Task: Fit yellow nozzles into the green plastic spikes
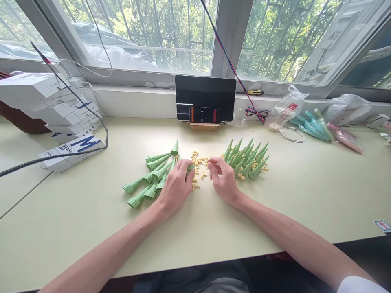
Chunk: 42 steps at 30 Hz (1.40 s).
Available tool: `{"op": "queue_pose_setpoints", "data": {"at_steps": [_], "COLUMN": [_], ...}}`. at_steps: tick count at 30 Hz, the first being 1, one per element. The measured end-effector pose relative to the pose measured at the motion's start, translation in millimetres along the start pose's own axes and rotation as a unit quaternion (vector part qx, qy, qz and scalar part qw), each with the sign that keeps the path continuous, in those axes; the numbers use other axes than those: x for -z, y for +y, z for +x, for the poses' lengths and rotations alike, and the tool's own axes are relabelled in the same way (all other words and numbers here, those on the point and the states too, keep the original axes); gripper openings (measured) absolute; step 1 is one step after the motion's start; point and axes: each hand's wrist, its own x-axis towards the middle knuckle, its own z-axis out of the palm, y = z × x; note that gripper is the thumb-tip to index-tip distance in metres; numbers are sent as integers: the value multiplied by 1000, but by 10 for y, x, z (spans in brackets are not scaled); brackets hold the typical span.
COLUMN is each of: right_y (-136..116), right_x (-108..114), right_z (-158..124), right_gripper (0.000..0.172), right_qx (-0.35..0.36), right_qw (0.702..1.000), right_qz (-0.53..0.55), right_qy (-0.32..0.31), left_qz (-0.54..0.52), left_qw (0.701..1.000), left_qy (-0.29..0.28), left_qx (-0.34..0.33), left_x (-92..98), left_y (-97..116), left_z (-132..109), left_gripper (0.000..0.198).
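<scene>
My left hand (176, 183) is closed around a green plastic cone (190, 167); only its end shows between thumb and fingers. To its left lie several loose green cones (157, 174), hollow ends toward me. Small pale-yellow plastic pieces (202, 174) are scattered on the table between my hands. My right hand (224, 179) is pinched at the edge of these pieces, its fingertips together; what they hold, if anything, is too small to make out. Beside it, on the right, stands a dense group of green cones (248, 156) with yellow pieces at their bases.
A phone showing a timer (205, 115) leans before a dark tablet (205, 91) on a small cardboard stand. White boxes (73, 152) and a black cable (105, 132) are at left. Bagged blue pieces (314, 126) and a coiled white cable (291, 134) lie back right.
</scene>
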Motion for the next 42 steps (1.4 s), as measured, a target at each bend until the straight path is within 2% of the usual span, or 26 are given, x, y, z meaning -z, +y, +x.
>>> {"op": "queue_pose_setpoints", "data": {"at_steps": [4,8,11,17,42], "right_y": [-6,-2,3,6,4], "right_x": [2,4,5,5,16], "right_z": [1,-4,-8,-9,12], "right_gripper": [18,19,18,15,13], "right_qx": [3,6,14,41,56], "right_qw": [1000,1000,1000,999,995], "right_qz": [3,2,2,1,7], "right_qy": [-3,-9,-17,-32,-86], "left_qz": [-72,-154,-183,-195,-179], "left_qw": [995,981,974,972,979], "left_qy": [48,53,49,49,32], "left_qx": [45,102,120,120,93], "left_x": [15,33,37,38,-5], "left_y": [42,97,110,111,74], "left_z": [8,15,15,12,-12], "left_gripper": [13,19,21,21,19]}}
